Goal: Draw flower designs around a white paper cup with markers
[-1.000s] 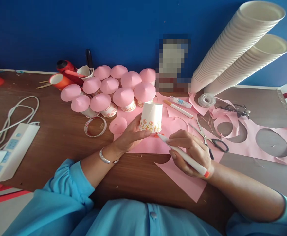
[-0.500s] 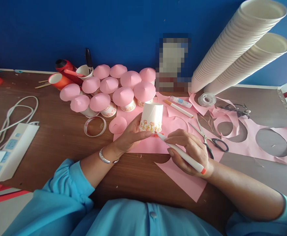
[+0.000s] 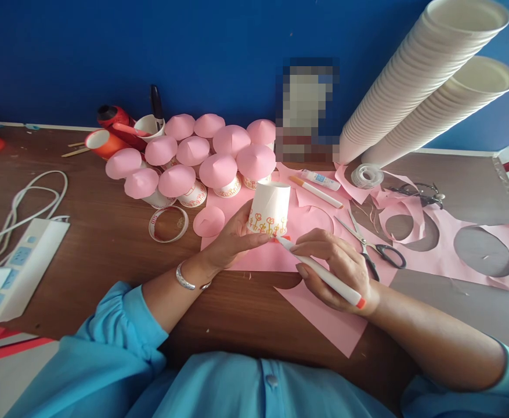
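A white paper cup [image 3: 270, 203] with small red and yellow-green flowers drawn round its lower band is gripped in my left hand [image 3: 234, 238], thumb across the near side. My right hand [image 3: 336, 270] holds a white marker [image 3: 324, 274] with a red end, its tip at the cup's lower edge near my left thumb. A red marker cap [image 3: 282, 238] shows just behind the tip. Beyond the cup stand several decorated cups topped with pink paper cones [image 3: 218, 170]. A flat pink paper disc [image 3: 209, 222] lies left of my left hand.
Scissors [image 3: 363, 241], a capped orange marker [image 3: 316, 192], a glue bottle [image 3: 321, 179] and clear tape [image 3: 367, 176] lie among pink paper scraps [image 3: 441, 255]. Two tall cup stacks [image 3: 415, 81] lean at right. A tape roll [image 3: 168, 224] and a power strip [image 3: 30, 267] are at left.
The cup has turned slightly in my left hand, so its drawn flowers sit a little differently. The marker tip has hardly moved.
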Demonstrator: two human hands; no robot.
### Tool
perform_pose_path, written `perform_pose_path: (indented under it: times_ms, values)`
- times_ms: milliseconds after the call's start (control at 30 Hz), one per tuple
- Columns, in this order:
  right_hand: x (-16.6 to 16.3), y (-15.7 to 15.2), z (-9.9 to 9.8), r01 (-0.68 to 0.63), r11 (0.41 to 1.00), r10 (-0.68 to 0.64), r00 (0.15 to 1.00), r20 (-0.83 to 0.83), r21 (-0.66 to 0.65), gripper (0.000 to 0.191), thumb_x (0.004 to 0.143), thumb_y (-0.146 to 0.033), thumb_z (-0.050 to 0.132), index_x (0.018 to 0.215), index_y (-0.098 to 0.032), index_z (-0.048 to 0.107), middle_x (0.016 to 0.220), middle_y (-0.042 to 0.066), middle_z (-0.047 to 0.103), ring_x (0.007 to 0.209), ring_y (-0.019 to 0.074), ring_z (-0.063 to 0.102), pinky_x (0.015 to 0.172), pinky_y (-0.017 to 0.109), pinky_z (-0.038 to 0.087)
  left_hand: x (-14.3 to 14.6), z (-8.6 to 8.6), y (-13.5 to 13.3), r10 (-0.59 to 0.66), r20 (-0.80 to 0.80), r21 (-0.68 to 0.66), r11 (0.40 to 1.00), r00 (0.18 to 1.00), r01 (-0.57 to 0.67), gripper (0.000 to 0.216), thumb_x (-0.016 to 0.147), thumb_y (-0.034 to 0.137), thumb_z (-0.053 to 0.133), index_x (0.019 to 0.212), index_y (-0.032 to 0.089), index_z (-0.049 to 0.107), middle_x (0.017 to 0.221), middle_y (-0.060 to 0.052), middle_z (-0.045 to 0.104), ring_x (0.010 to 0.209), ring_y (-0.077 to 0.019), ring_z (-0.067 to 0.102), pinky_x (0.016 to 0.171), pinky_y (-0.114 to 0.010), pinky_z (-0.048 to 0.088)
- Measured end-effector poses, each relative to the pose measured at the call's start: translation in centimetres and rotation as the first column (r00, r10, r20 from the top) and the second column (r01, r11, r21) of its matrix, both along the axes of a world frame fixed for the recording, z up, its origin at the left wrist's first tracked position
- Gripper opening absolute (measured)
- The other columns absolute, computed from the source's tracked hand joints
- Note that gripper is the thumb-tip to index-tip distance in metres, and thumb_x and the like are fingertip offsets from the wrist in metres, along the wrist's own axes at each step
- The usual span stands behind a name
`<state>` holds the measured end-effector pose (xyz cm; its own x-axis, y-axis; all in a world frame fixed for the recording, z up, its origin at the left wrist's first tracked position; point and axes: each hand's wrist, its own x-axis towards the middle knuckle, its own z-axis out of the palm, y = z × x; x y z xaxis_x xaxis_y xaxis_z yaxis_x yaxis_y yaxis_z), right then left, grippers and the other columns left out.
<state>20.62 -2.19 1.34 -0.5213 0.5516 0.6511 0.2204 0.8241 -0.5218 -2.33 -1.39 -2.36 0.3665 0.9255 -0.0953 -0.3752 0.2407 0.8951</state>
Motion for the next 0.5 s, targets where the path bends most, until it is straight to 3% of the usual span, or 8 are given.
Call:
perform_pose_path:
  times_ms: [267, 500]
  values:
    - [0.06, 0.00, -0.37, 0.013, 1.000, -0.012, 0.998, -0.056, 0.025, 0.027, 0.093, -0.009, 0.061, 0.118, -0.021, 0.064, 0.089, 0.006, 0.073, 0.079, 0.0218, 0.073, 0.065, 0.036, 0.064, -0.11, -0.40, 0.02, -0.008, 0.051, 0.002, 1.000, 0.999, 0.008, 0.054, 0.083, 0.033, 0.086, 0.132, 0.028, 0.067, 0.128, -0.007, 0.067, 0.116, -0.0280, 0.066, 0.103, -0.049, 0.058]
    - [0.18, 0.07, -0.07, 0.007, 1.000, -0.007, 1.000, -0.017, 0.006, 0.034, 0.092, -0.007, 0.060, 0.124, -0.021, 0.061, 0.089, 0.006, 0.073, 0.078, 0.0230, 0.075, 0.064, 0.036, 0.064, 0.02, -0.31, 0.08, -0.006, 0.094, -0.006, 1.000, 0.996, 0.007, 0.050, 0.083, 0.033, 0.085, 0.129, 0.027, 0.068, 0.122, -0.007, 0.069, 0.113, -0.0271, 0.066, 0.102, -0.051, 0.060]
